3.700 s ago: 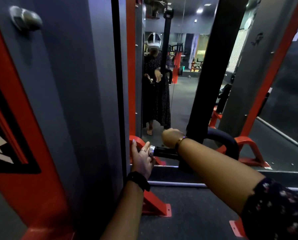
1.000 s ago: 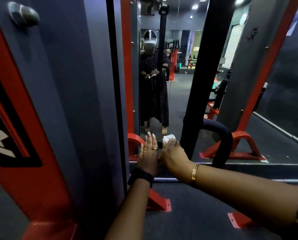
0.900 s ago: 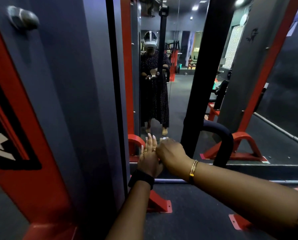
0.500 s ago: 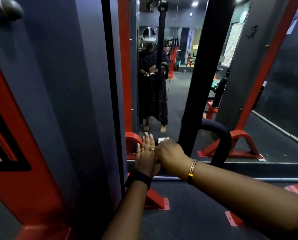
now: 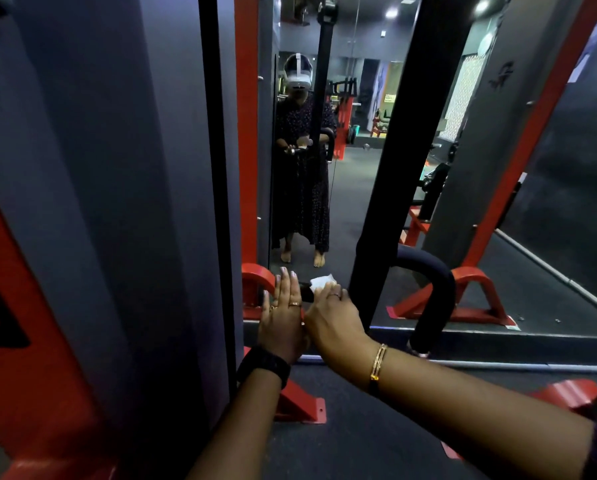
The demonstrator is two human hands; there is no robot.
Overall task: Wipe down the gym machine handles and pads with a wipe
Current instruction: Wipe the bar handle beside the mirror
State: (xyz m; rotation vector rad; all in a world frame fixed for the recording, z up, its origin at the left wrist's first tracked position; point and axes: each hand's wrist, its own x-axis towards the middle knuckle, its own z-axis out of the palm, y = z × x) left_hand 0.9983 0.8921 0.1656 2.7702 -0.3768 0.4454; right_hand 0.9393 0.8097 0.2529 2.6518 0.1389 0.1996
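White crumpled wipe (image 5: 322, 282) was pinched on the black cylindrical handle (image 5: 305, 293) by the right hand (image 5: 333, 318), flat-fingered left hand (image 5: 283, 317) bracing; full wrapping was advisable.

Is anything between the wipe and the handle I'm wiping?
Nothing visible: the right hand holds the white wipe right against the black handle, and the left hand lies flat beside it.
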